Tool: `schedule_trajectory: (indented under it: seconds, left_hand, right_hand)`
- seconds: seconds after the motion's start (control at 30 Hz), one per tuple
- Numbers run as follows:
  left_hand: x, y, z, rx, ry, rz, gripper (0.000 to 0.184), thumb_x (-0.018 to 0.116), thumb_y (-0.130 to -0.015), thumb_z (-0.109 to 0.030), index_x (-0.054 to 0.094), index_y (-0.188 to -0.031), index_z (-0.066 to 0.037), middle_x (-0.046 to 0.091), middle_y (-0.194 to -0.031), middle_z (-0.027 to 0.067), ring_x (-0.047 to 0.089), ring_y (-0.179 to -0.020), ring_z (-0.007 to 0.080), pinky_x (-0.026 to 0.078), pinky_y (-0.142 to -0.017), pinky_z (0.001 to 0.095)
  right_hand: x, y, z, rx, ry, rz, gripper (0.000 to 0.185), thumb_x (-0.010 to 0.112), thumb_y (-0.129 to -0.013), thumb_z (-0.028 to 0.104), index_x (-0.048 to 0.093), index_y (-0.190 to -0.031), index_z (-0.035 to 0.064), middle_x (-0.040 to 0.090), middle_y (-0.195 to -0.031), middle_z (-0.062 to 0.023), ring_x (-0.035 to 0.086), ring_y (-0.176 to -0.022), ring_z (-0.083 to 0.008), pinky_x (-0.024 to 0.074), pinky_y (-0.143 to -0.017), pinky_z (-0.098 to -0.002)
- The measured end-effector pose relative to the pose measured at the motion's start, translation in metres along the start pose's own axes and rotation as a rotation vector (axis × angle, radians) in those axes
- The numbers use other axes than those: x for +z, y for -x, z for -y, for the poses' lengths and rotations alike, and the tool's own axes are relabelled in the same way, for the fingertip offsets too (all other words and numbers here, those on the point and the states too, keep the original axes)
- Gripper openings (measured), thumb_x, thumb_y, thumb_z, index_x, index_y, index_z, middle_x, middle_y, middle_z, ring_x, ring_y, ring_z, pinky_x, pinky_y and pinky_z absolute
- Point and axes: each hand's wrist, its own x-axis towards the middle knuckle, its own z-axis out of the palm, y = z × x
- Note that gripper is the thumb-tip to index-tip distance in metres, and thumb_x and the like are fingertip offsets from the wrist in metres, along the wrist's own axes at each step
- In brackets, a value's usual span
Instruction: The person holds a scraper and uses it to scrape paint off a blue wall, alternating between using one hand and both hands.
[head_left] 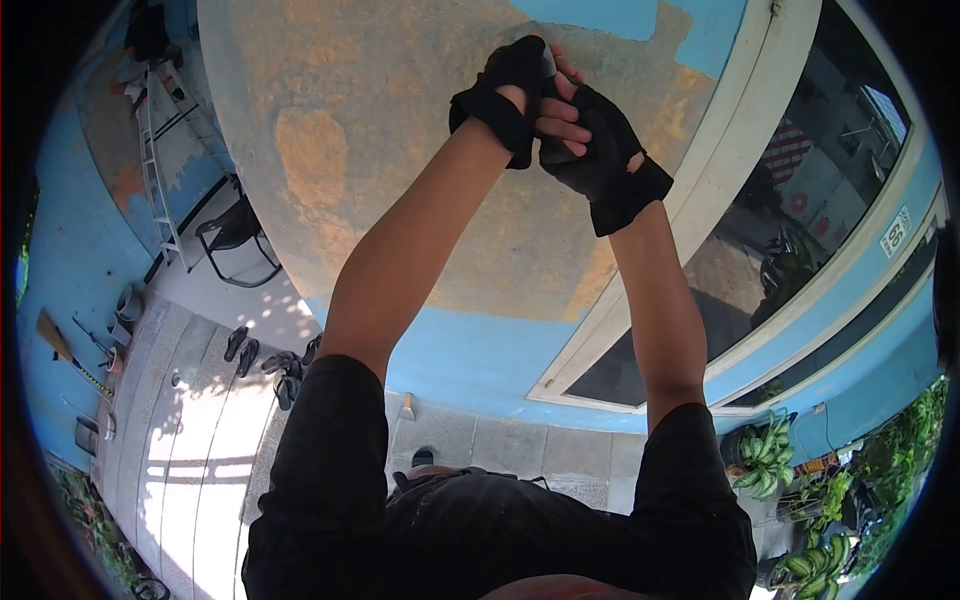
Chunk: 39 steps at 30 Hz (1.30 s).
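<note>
Two hands in black fingerless gloves, the left hand [515, 92] and the right hand [597, 148], meet high against the upper part of a wall in the head view. The arms are raised and extended. The right fingers [563, 130] are curled inward; the left ones are largely hidden behind the glove. Whether either hand closes around an object cannot be told.

Directly behind the hands is a rough grey-and-ochre bare wall surface [440, 240]. Condition: the coating appears to be off across most of this panel. Light-blue paint [595, 14] remains in ragged-edged patches at the top, and a blue painted band [480, 362] runs along the base. By judgement, the bare area is well advanced, with the upper patches untouched.

A small tan flat-headed tool [407, 406] lies on the grey paved floor [510, 440], well apart from the hands. To the right stands a white-framed window [712, 170]. At far left, another person [148, 38] is at a metal stepladder [152, 170].
</note>
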Motion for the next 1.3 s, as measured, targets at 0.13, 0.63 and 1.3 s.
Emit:
schedule_trajectory:
  seconds: [0.13, 0.63, 1.3]
  left_hand:
    - [-0.007, -0.015, 0.006, 0.011, 0.004, -0.005, 0.037, 0.043, -0.097, -0.044, 0.053, -0.104, -0.009, 0.064, -0.090, 0.0092, 0.062, -0.057, 0.0232, 0.056, -0.040, 0.0367]
    - [-0.001, -0.006, -0.007, 0.061, -0.065, 0.018, 0.038, 0.045, -0.095, -0.046, 0.053, -0.104, -0.010, 0.066, -0.091, 0.0068, 0.063, -0.059, 0.0226, 0.057, -0.045, 0.0369]
    - [-0.005, -0.027, 0.022, 0.091, 0.072, 0.014, 0.035, 0.042, -0.096, -0.043, 0.054, -0.101, -0.011, 0.065, -0.088, 0.0069, 0.062, -0.057, 0.0207, 0.056, -0.042, 0.0332]
  right_hand:
    - [-0.001, -0.002, 0.002, -0.016, 0.062, -0.013, 0.019, 0.044, -0.101, 0.017, 0.058, -0.106, 0.0287, 0.044, -0.062, 0.0026, 0.038, -0.044, -0.0065, 0.0299, -0.035, -0.0198]
    - [-0.002, -0.008, 0.005, -0.017, 0.094, 0.008, 0.013, 0.049, -0.099, 0.016, 0.057, -0.099, 0.0262, 0.044, -0.063, 0.0023, 0.038, -0.045, -0.0062, 0.0295, -0.036, -0.0187]
    - [0.005, 0.008, 0.004, -0.006, 0.046, -0.064, 0.016, 0.048, -0.099, 0.014, 0.057, -0.099, 0.0277, 0.044, -0.063, 0.0026, 0.037, -0.045, -0.0064, 0.0289, -0.036, -0.0192]
